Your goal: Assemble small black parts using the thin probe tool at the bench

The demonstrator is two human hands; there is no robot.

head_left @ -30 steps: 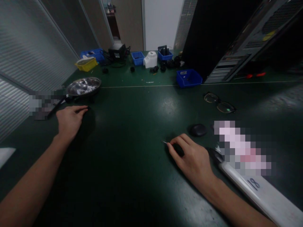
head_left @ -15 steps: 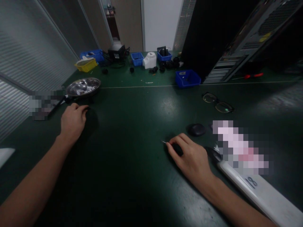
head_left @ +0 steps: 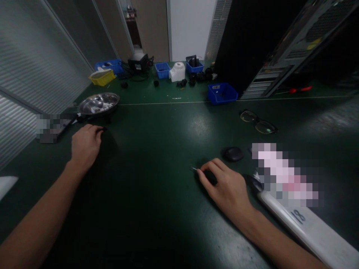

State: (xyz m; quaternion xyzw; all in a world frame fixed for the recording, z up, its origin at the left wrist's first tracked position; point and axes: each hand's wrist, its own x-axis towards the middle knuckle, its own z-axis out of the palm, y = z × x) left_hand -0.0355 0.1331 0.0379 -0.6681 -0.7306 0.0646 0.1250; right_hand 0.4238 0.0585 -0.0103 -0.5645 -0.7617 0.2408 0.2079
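My left hand [head_left: 86,145] rests low over the dark green tabletop [head_left: 151,149] at the left, just in front of a shiny metal bowl [head_left: 109,106]. Its thumb and fingertips are pinched together, and a small dark bit shows at their tips, too small to name. At the right, my right hand [head_left: 226,185] lies on the table with thumb and index finger closed on a thin, pale metallic piece [head_left: 193,168]. Only its tip sticks out to the left; the rest is hidden by the fingers. A black computer mouse [head_left: 233,153] sits just beyond this hand.
Eyeglasses [head_left: 258,121] and a blue bin [head_left: 222,93] are at the right. A long white object marked 18 [head_left: 314,228] lies beside my right forearm. Along the back stand a yellow basket [head_left: 102,77], small blue bins, a white plastic housing [head_left: 177,72] and several black parts.
My left hand has shifted very slightly, and the dark bit at its fingertips shows a little more. My right hand has stayed in place.
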